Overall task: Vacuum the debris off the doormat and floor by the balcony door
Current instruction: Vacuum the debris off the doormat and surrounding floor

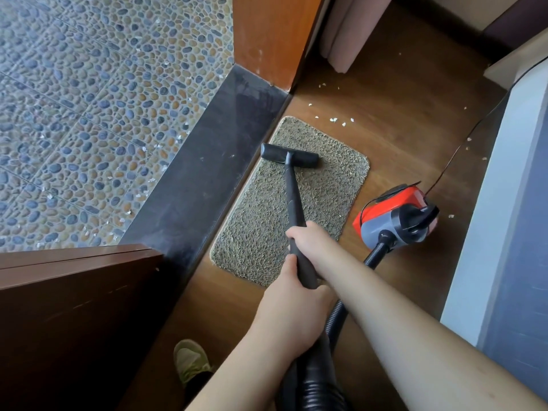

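Observation:
A grey-green doormat (323, 200) lies on the wooden floor beside the dark threshold (207, 173). The vacuum's black floor head (289, 155) rests on the mat's far end. Its black wand (293, 200) runs back to my hands. My right hand (308, 237) grips the wand higher up; my left hand (292, 304) grips it lower, where the ribbed hose (332, 330) begins. The red and grey vacuum body (397, 215) sits on the floor right of the mat. White debris bits (338, 121) lie on the floor beyond the mat.
The open brown door (74, 307) stands at lower left. Pebble-tiled balcony floor (89, 114) with white flecks lies past the threshold. A black power cord (462, 143) runs along the white wall (489, 232) on the right. A curtain (350, 34) hangs at top. My shoe (189, 360) is below.

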Demonstrator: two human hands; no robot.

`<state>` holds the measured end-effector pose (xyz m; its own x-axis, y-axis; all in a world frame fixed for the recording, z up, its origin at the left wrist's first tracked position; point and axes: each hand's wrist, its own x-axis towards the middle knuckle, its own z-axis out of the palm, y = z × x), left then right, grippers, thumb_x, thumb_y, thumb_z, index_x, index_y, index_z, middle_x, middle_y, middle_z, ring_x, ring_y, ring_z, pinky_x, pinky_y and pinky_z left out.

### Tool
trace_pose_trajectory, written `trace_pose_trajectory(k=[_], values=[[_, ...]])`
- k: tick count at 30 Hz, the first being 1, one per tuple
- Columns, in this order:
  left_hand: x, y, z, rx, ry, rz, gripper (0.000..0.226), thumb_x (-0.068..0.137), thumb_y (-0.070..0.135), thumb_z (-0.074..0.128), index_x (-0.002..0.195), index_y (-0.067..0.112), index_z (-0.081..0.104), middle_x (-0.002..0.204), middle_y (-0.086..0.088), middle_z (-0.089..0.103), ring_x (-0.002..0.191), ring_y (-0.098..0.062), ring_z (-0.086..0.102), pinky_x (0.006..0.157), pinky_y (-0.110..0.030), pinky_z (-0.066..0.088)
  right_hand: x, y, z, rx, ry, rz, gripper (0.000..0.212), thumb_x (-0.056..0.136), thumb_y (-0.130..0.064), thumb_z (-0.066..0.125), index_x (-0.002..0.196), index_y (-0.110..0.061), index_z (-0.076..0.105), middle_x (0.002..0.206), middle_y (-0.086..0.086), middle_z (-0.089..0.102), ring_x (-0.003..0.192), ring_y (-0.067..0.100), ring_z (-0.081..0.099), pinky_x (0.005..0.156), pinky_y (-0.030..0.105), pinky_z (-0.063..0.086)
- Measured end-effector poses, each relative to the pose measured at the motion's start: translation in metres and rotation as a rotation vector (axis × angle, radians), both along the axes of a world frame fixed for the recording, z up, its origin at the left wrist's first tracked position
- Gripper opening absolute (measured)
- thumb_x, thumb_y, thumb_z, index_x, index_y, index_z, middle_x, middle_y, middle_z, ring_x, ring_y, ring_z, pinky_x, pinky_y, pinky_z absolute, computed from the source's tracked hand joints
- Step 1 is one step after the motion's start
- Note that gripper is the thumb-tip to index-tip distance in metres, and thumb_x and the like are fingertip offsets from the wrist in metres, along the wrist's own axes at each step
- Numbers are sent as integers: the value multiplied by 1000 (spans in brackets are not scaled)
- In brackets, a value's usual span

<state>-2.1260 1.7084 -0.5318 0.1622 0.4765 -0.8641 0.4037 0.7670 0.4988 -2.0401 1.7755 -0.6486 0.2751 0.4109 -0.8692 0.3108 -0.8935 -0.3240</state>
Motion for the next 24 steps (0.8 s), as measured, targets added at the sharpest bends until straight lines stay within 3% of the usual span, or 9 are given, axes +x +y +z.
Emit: trace_pose_trajectory(k=[4,8,11,13,16,19,21,24], values=[[17,17,8,7,-15,-21,61,60,39,45,118,18,47,103,-12,68,89,-41,69,85,-48,57,17,17,0,-1,8,38,60,54,-32,56,110,-11,52,108,25,65,96,42,67,86,60,54],[30,24,7,12,-6,-9,69,60,38,44,125,14,44,106,-14,69,91,-42,69,88,-49,56,25,27,20,1,-8,86,30,68,-23,58,96,-10,53,99,23,65,97,43,67,87,56,54],[33,23,10,7,-38,12,68,59,39,45,123,16,45,108,-15,68,92,-44,68,86,-53,56,33,27,27,19,-59,108,6,82,-14,55,82,-11,50,89,20,63,87,39,66,80,48,54],[34,23,13,9,-64,20,53,59,40,46,108,22,48,103,-13,68,89,-44,69,84,-53,56,40,26,28,38,-70,99,7,84,-14,53,89,-9,51,88,18,61,79,33,61,70,40,49],[35,30,13,47,-86,8,33,62,39,50,92,27,46,96,-12,68,89,-42,69,84,-52,57,48,32,24,77,-68,67,33,80,-20,53,110,-7,51,93,16,57,80,31,58,66,37,46],[36,47,7,107,-52,-18,16,78,33,57,88,24,48,82,-3,62,94,-36,68,80,-39,55,49,49,22,107,-84,64,22,88,-16,53,108,-9,49,96,17,57,84,31,58,69,39,47],[36,61,2,112,-35,-25,15,82,29,58,93,23,50,84,-2,60,97,-34,67,83,-39,55,46,65,22,86,-89,82,18,92,-16,53,107,-7,53,93,15,58,82,29,56,62,31,43],[38,75,-2,58,-76,13,38,68,32,56,104,18,53,93,-10,62,97,-41,68,88,-52,56,40,82,22,-11,-94,124,29,92,-22,53,114,-3,58,99,15,62,86,31,61,64,31,46]])
